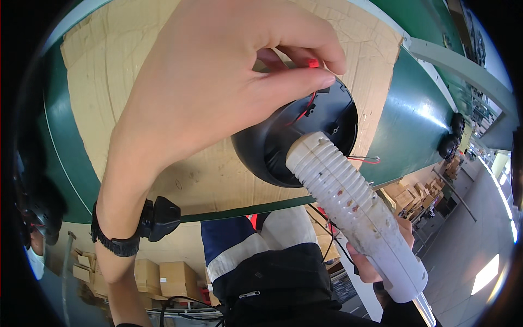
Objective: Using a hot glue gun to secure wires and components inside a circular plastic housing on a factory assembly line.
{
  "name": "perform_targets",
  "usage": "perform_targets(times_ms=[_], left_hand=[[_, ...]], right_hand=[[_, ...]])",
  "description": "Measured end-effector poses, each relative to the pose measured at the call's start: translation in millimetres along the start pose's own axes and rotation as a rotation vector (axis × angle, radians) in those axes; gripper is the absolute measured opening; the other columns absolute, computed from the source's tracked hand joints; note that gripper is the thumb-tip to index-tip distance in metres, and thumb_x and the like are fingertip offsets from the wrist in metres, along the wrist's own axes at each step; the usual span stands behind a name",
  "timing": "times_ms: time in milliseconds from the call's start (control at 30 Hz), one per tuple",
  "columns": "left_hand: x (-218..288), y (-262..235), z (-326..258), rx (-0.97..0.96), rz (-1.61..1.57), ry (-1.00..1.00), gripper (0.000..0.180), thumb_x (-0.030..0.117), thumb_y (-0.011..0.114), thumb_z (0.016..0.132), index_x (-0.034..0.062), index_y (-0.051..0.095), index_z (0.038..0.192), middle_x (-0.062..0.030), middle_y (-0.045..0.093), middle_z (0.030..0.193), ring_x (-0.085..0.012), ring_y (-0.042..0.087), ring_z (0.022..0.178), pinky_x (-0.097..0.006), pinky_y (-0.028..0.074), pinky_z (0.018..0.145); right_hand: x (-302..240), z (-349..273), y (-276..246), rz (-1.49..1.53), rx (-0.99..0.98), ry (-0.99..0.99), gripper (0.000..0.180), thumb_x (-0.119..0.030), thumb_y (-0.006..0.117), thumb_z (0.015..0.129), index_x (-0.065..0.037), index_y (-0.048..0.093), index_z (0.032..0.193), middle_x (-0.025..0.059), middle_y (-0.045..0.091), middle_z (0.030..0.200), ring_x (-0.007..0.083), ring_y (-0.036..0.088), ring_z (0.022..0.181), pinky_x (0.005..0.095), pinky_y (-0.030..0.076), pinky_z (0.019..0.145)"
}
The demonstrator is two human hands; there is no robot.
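Note:
A round, hollow black plastic housing (256, 155) lies on the cardboard, its inside facing up. Thin red and black wires (305, 110) run inside it and pass under my left thumb. My left hand (256, 65) reaches over its far rim, thumb and fingers pinched together around a small red connector (313, 63). The fingertips are partly hidden. My right hand (402, 242) grips a white hot glue gun (357, 210) from below. Its ribbed, stained front end points into the housing; a clear rod sticks out at the back. Most of the right fingers are hidden behind the gun.
A cardboard sheet (201, 188) covers much of the green table (406, 117). More red and black wire ends (365, 159) show beside the housing. A black object (451, 139) sits at the table's right edge. Cardboard boxes (177, 279) stand below. A black cable (327, 245) hangs near my lap.

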State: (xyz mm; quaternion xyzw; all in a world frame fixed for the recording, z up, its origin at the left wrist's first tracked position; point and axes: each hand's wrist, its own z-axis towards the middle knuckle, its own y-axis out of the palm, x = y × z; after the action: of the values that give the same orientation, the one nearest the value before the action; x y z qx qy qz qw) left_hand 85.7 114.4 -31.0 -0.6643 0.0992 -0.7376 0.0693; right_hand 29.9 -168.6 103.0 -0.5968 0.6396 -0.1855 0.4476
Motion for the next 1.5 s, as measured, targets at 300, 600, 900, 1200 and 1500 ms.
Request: perform_targets(times_ms=[300,600,900,1200,1500], left_hand=[[-3.4,2.0,-4.5,0.004,-0.001,0.005,0.012,0.001,0.073,0.084,0.0018,0.076,0.095,-0.0064,0.074,0.089,-0.0125,0.07,0.08,-0.024,0.058,0.075],[21.0,-9.8,5.8,-0.042,0.107,-0.015,0.009,0.004,0.073,0.082,0.004,0.075,0.091,-0.0062,0.072,0.081,-0.0131,0.065,0.067,-0.024,0.052,0.064],[-21.4,1.6,-3.1,0.048,-0.18,0.093,0.012,0.007,0.074,0.08,0.0085,0.076,0.092,-0.0052,0.071,0.071,-0.0128,0.061,0.051,-0.021,0.044,0.048],[5.5,-12.7,2.1,0.039,-0.019,0.136,0.011,0.008,0.075,0.08,0.0073,0.076,0.091,-0.0046,0.072,0.071,-0.0099,0.06,0.051,-0.02,0.042,0.047],[-3.4,-9.3,-2.5,0.061,-0.049,0.145,0.011,0.009,0.075,0.081,0.0072,0.077,0.092,-0.0041,0.072,0.071,-0.0091,0.059,0.051,-0.019,0.041,0.047]], right_hand=[[-11.2,-6.2,-4.5,-0.433,-0.089,-0.107,0.036,-0.034,0.071,0.07,-0.009,0.073,0.096,0.0077,0.071,0.095,0.0317,0.063,0.092,0.0391,0.045,0.087],[-15.7,-6.6,-5.6,-0.361,-0.061,0.003,0.045,-0.033,0.073,0.066,-0.009,0.072,0.104,0.0089,0.07,0.099,0.0328,0.06,0.094,0.0412,0.043,0.089],[-14.7,-1.9,-1.8,-0.262,-0.031,-0.019,0.047,-0.031,0.073,0.067,-0.006,0.07,0.107,0.0114,0.069,0.103,0.0329,0.059,0.098,0.0405,0.043,0.089],[-20.0,8.7,-7.3,-0.096,-0.177,0.111,0.038,-0.029,0.071,0.069,-0.006,0.072,0.1,0.0107,0.069,0.1,0.031,0.061,0.095,0.039,0.045,0.087],[-17.5,12.8,-8.7,-0.079,-0.218,0.029,0.032,-0.026,0.07,0.066,-0.007,0.072,0.092,0.0085,0.07,0.091,0.0305,0.065,0.081,0.0381,0.05,0.078]])
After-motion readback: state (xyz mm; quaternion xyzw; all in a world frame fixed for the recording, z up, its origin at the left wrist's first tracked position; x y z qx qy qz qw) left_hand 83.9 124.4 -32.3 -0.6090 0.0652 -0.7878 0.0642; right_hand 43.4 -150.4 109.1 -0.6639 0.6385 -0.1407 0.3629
